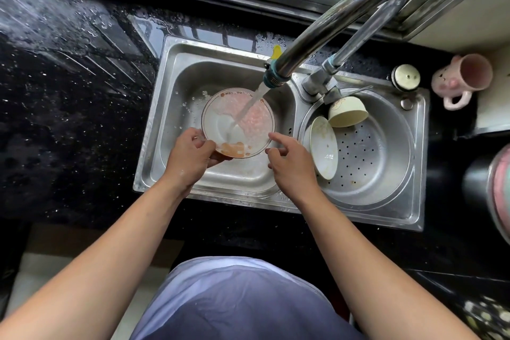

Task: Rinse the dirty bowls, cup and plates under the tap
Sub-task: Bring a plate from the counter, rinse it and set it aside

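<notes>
Plate (238, 123) under tap (271, 81) stream | L hand (190, 156) grip clamps near rim | R hand (289, 159) loose-fingered, beside rim, holds nothing

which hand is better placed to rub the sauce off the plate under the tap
Right. The left hand already grips the plate by its near rim, while the right hand hovers open beside it, holding nothing.

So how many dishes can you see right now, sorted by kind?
Plates: 2, one under the running water held by the left hand, with the right hand beside its rim, one leaning in the right basin
Bowls: 1, tipped in the right basin
Cups: 1, pink, lying on the counter
Total: 4
</notes>
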Demonstrator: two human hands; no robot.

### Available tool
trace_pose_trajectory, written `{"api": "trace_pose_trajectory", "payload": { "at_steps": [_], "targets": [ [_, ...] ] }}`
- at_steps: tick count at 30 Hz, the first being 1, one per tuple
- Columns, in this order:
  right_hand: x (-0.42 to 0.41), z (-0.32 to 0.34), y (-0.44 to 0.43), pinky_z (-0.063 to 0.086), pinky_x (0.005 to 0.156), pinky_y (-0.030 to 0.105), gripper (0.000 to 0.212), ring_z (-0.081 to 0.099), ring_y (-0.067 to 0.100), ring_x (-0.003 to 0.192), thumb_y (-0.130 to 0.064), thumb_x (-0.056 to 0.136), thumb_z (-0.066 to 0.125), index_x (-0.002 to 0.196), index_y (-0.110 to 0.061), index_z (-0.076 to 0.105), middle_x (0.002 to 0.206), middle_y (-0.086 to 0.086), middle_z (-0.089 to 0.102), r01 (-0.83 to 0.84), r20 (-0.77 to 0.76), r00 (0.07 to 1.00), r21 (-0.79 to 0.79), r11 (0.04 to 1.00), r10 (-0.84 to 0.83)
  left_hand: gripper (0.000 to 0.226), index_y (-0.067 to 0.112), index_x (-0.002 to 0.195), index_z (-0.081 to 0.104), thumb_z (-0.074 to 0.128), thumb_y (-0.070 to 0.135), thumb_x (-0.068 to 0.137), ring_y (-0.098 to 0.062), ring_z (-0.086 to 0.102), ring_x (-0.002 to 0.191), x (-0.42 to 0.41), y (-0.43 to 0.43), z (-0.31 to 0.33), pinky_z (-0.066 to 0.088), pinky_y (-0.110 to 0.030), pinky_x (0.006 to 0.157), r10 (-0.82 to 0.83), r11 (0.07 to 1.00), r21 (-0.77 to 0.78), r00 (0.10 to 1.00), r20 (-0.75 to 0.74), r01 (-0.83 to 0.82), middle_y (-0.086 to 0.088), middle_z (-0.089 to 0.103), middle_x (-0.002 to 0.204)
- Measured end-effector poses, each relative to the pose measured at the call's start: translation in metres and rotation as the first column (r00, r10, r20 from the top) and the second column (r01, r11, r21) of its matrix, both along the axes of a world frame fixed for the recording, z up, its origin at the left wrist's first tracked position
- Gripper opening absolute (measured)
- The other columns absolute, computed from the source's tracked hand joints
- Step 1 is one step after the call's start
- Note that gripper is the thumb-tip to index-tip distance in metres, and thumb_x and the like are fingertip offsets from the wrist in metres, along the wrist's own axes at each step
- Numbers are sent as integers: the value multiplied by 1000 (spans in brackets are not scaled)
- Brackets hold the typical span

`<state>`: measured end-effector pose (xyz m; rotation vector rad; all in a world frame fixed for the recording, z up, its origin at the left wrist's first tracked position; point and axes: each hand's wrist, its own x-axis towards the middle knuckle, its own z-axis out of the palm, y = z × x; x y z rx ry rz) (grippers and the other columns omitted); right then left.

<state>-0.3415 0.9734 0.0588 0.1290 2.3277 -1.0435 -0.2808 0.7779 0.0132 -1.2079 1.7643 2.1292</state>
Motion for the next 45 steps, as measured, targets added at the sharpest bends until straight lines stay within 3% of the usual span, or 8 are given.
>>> {"api": "trace_pose_trajectory", "payload": {
  "at_steps": [8,10,16,21,27,30,36,45],
  "targets": [
    [0,0,-1,54,99,40,44,72,19,101,-18,96,51,138,-24,62,128,2,68,11,6,1000,-2,1000,-11,14,0,101,53,54,-12,93,-33,80,70,0,1,2,65,-33,64,6,1000,-2,1000,-10,-6,-31,70,89],
    [0,1,-1,55,97,41,44,72,18,101,-19,96,51,138,-25,62,127,2,68,11,4,1000,-2,1000,-11,19,7,97,51,54,-12,94,-32,79,67,-1,2,3,64,-30,61,13,1000,-6,1000,-12,-13,-27,69,80],
    [1,2,-2,55,98,40,44,72,18,101,-19,96,51,138,-27,62,128,1,68,15,12,1000,-7,1000,-15,14,4,93,53,54,-10,95,-27,81,68,0,1,5,65,-29,61,24,1000,15,1000,4,-24,-9,79,70],
    [3,2,-4,54,98,36,45,72,18,100,-19,95,51,137,-27,63,127,2,68,15,12,1000,-8,1000,-14,17,4,102,58,53,-11,95,-25,81,69,1,2,7,64,-27,61,38,999,32,999,-9,-37,-11,80,75],
    [3,3,-4,53,96,32,45,72,18,98,-17,95,51,137,-26,63,128,2,68,9,7,1000,-4,1000,-9,15,4,98,55,51,-10,96,-32,81,72,1,2,8,64,-28,63,31,998,49,999,-7,-31,-14,81,76],
    [3,3,-4,54,97,34,44,72,18,99,-17,95,51,137,-25,63,129,3,67,12,6,1000,-10,1000,-12,16,6,96,55,52,-10,96,-27,81,67,1,3,5,64,-28,62,39,999,28,999,-6,-39,-13,79,71],
    [4,2,-5,54,100,38,44,72,20,100,-16,95,50,136,-23,64,130,4,67,9,8,1000,-19,1000,-9,14,4,97,55,51,-10,95,-35,81,71,3,2,1,65,-30,63,35,999,36,999,-7,-34,-15,80,74],
    [4,-2,-7,56,100,42,43,69,20,108,-12,94,50,132,-15,69,148,1,53,-12,-7,1000,-45,999,11,13,5,98,54,51,-7,95,-34,81,71,3,3,-1,65,-30,63,28,999,18,1000,-6,-28,-14,81,75]
  ]
}}
